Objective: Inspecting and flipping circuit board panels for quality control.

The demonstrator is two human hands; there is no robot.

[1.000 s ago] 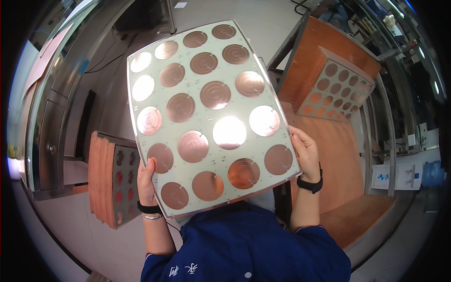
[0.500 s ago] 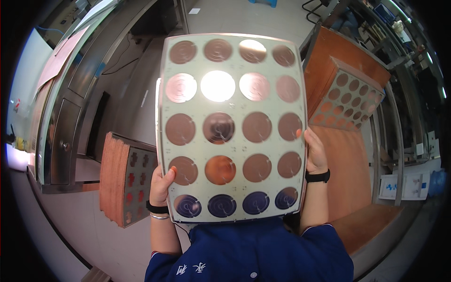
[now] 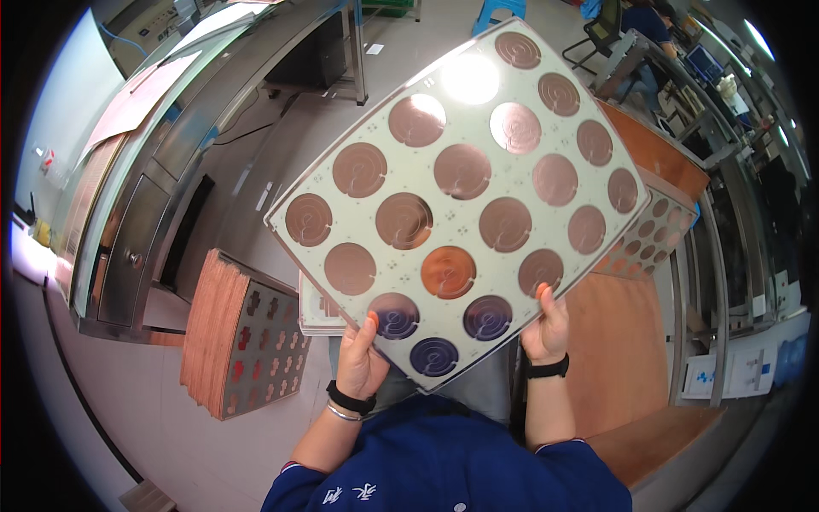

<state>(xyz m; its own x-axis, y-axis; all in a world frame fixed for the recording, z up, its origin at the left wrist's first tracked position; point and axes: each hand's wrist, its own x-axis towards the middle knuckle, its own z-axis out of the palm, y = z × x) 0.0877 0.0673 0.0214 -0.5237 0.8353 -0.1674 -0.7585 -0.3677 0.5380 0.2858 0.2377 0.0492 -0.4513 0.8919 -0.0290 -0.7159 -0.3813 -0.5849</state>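
Observation:
Held up in front of me is a large pale green panel [image 3: 433, 229], its face covered with several round coppery discs in rows. It is turned askew, with one corner pointing down toward my chest. My left hand [image 3: 360, 363] grips its lower left edge, thumb on the front face. On the lower right edge, my right hand [image 3: 546, 328] is closed the same way, thumb up near a disc. Bright lamp glare lies over the upper discs. The fingers behind the panel are hidden.
To the left stands a stack of copper-edged panels [image 3: 213, 333]. More pale panels [image 3: 317, 316] lie partly behind the held one. On the right, similar panels [image 3: 657, 235] lean in a brown wooden stand [image 3: 618, 341]. A metal-framed bench [image 3: 136, 247] runs along the left; a person [image 3: 646, 26] sits far back.
The panel has rotated clockwise from upright to a slanted, diamond-like position. Both hands have moved with it and now grip nearer its lower corner. The pale panels behind have come into view.

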